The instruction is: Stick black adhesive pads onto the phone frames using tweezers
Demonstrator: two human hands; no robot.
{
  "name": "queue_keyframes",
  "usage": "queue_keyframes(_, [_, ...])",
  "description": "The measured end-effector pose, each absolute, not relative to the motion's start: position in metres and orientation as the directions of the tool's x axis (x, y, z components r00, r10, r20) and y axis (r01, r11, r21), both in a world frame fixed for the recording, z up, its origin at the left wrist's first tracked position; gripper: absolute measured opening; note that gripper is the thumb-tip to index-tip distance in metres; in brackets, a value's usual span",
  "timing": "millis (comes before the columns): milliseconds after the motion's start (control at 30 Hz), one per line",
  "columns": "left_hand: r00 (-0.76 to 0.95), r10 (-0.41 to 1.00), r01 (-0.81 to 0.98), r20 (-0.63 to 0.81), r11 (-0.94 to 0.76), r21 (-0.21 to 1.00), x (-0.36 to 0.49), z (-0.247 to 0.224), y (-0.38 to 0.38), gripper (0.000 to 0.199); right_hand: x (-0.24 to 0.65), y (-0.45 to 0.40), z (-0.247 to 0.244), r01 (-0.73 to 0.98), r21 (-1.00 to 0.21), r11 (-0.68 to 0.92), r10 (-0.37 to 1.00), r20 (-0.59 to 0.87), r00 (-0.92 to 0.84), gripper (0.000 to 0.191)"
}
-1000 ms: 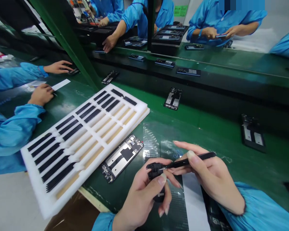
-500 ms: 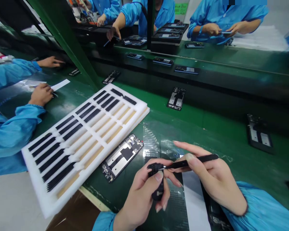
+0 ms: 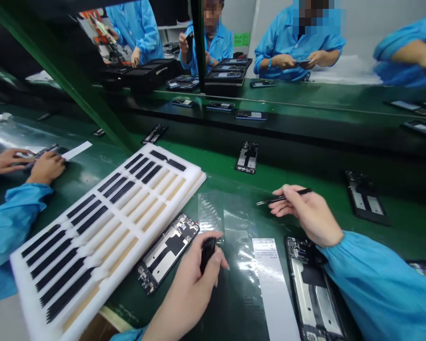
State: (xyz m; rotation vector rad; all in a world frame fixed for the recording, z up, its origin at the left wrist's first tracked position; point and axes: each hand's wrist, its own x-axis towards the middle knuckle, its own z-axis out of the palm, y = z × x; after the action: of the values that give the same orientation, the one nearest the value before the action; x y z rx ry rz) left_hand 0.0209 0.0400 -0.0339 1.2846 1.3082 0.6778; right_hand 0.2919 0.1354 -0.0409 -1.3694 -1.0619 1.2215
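Accordingly, observe the grip at lower centre of the frame. The left hand (image 3: 187, 291) steadies a small black part (image 3: 208, 254), held off the bench and just beside the clear plastic film (image 3: 239, 237). The thumb presses against the part, and the other fingers curl behind it, partly hidden from view. The right hand (image 3: 310, 213) carries fine black tweezers (image 3: 286, 197) in a pen grip, thumb and forefinger pinching the shank, with the remaining fingers folded beneath. The tweezer tips point left toward the part but stand apart from it; whether they are closed is too small to tell.

Keep the work area arranged as shown. A phone frame with exposed circuit board (image 3: 167, 253) lies just left of the left hand on the green bench mat (image 3: 298, 170). A second frame (image 3: 314, 289) lies at lower right, beside a printed white paper strip (image 3: 273, 289). A white foam tray (image 3: 128, 258) of black strips (image 3: 57, 270) occupies the lower left. A co-worker's hand (image 3: 46, 167) works at far left.
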Motion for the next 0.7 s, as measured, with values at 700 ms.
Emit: queue_keyframes(700, [0.482,0.865,0.851,-0.142,-0.501,-0.159,0.055,-0.061,0.091,0.076,0.244,0.143,-0.092,0.031,-0.986,-0.166,0.976,-0.168,-0.139,0.056])
